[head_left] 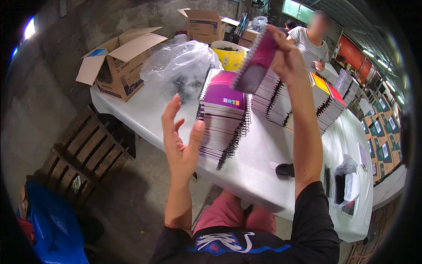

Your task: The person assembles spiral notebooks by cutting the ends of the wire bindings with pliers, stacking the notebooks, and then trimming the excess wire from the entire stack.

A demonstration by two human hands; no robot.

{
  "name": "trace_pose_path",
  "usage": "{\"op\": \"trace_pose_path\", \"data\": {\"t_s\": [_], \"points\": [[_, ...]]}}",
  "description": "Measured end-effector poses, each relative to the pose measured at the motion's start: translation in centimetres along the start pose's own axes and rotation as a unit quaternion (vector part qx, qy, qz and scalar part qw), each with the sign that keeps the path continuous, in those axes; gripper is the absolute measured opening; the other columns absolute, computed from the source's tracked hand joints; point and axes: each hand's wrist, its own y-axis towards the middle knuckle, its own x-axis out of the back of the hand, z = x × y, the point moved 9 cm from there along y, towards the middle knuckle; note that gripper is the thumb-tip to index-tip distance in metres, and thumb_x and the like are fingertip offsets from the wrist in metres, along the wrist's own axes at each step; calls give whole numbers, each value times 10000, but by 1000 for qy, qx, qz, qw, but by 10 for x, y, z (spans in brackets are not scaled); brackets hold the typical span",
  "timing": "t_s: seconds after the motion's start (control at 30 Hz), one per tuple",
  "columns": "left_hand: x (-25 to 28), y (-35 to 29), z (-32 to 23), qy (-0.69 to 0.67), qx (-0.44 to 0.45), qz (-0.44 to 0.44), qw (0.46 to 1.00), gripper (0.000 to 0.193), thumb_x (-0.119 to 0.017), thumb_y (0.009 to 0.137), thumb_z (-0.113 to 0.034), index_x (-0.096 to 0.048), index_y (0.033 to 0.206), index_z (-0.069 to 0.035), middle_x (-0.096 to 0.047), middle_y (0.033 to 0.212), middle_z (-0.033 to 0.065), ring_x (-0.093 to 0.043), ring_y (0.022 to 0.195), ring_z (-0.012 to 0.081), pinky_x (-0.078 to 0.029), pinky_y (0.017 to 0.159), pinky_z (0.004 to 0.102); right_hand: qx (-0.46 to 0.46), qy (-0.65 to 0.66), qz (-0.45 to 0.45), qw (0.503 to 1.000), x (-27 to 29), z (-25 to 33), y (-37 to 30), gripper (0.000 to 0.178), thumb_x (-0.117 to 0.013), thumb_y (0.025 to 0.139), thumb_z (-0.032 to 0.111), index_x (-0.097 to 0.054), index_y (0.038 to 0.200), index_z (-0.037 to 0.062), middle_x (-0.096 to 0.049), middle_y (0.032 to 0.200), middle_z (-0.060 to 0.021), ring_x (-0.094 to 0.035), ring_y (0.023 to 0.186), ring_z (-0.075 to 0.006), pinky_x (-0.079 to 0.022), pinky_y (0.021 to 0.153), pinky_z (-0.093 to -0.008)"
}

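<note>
My right hand (288, 59) is raised over the table, gripping a purple spiral-bound notebook (259, 61) by its far edge. The notebook is tilted, its coil toward the left. Below it stands a tall stack of spiral notebooks (222, 119) with a purple cover on top and black coils along both sides. My left hand (181, 138) hovers just left of that stack, fingers spread, holding nothing. More stacks of spiral notebooks (270, 103) stand to the right, partly behind my right forearm, some with yellow and red covers.
An open cardboard box (127, 72), a clear plastic bag (176, 66) holding dark items and a yellow container (228, 57) fill the table's far left. A dark round object (285, 170) and a small bag (345, 182) lie to the right. Wooden pallets (83, 154) lean at left. Another person (310, 44) stands beyond.
</note>
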Motion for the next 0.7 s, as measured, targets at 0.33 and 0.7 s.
{"op": "trace_pose_path", "data": {"t_s": [0.33, 0.7], "points": [[-25, 11, 25, 22, -7, 63, 998, 1011, -820, 623, -408, -288, 1401, -40, -428, 1343, 158, -432, 1221, 281, -356, 956, 404, 38, -607, 433, 666, -157, -85, -24, 389, -567, 781, 217, -588, 1143, 76, -609, 924, -90, -569, 911, -145, -431, 810, -288], [-29, 15, 33, -17, -67, 55, 996, 830, -734, 740, -404, -346, 1376, -38, -398, 1378, 160, -417, 1243, 269, -347, 974, 378, -48, -182, 22, 982, 26, -91, -60, 675, -280, 946, 548, -414, 1312, -3, -509, 1267, -143, -472, 1189, -224, -319, 1042, -368]]}}
